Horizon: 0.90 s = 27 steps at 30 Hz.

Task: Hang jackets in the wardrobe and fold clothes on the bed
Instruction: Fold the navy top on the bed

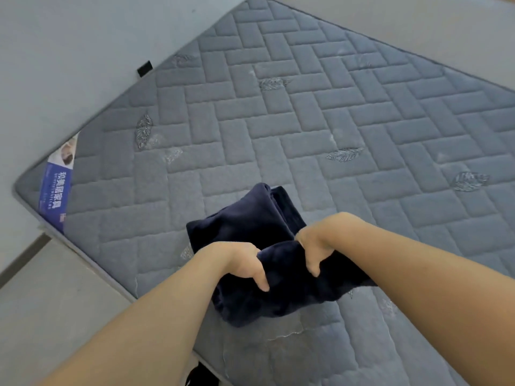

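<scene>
Navy folded garment [250,224] on quilted mattress [334,112], left hand [239,260] and right hand [312,246] grip clenched on its near fold

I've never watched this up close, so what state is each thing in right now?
Navy garment: partly folded, lying on the mattress, near edge gripped.
Left hand: fingers curled, gripping the garment.
Right hand: fingers curled, gripping the garment.
Mattress: bare, no sheet.

I cannot see the fingertips of either hand, tucked under the navy garment [259,238]. The mattress [320,129] is cut off at right; its label's [55,190] small print is illegible.
</scene>
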Each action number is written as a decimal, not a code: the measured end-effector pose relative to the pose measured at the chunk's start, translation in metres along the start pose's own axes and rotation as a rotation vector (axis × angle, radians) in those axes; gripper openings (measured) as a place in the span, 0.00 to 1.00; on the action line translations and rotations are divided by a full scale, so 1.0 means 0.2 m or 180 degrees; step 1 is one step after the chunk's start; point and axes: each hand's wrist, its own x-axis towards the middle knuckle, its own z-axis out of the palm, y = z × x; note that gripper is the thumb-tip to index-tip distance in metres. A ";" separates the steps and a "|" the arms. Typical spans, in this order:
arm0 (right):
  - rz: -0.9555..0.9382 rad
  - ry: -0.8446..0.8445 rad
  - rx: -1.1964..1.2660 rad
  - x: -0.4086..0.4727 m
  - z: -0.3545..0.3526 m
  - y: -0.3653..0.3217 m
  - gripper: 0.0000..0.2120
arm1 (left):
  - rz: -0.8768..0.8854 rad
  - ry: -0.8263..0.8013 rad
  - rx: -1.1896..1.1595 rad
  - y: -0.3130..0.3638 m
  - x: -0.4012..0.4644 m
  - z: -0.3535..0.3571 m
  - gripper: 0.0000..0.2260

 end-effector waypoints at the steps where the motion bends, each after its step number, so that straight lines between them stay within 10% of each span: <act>1: -0.0091 0.0307 -0.0049 0.02 -0.06 -0.01 0.27 | 0.0014 0.0152 -0.0035 -0.04 0.02 -0.05 0.18; 6: -0.0681 0.2603 -0.0955 0.23 -0.33 -0.09 0.30 | -0.0223 0.1006 -0.0081 -0.40 0.15 -0.34 0.17; 9: -0.0226 0.3032 -0.0912 0.48 -0.44 -0.13 0.32 | -0.0715 0.1233 -0.0013 -0.57 0.32 -0.47 0.20; 13: 0.0527 0.2615 0.0074 0.80 -0.46 -0.13 0.37 | -0.0447 0.1270 -0.0551 -0.55 0.56 -0.49 0.38; 16: -0.0004 0.2598 0.1086 0.90 -0.39 -0.05 0.35 | 0.0236 0.0876 -0.2256 -0.56 0.68 -0.43 0.27; 20: -0.0155 0.2108 0.2492 0.92 -0.29 0.04 0.50 | 0.0025 0.1147 -0.1212 -0.58 0.77 -0.43 0.32; 27: 0.0071 0.0770 0.1463 0.94 -0.52 0.13 0.62 | -0.0142 0.1017 -0.0570 -0.53 0.82 -0.48 0.33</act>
